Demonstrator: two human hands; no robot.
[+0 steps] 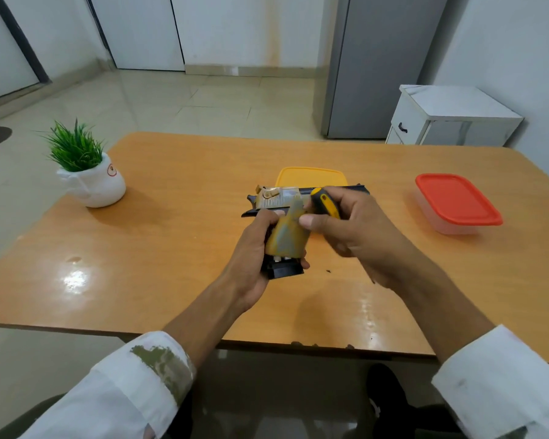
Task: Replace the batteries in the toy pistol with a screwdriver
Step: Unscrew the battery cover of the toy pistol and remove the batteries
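A gold and black toy pistol [282, 204] is held above the middle of the wooden table [171, 248], barrel pointing right, grip toward me. My left hand [254, 258] grips the yellow grip, and metal battery ends [282, 258] show above the black base piece [284, 270] at its bottom. My right hand [352, 229] holds a yellow and black screwdriver [325, 204] by the handle, thumb touching the grip's right side. The screwdriver's tip is hidden.
A yellow lid [311, 176] lies flat behind the pistol. A clear box with a red lid [457, 201] stands at the right. A potted green plant [86, 166] stands at the table's left edge. Small dark specks lie near the front edge.
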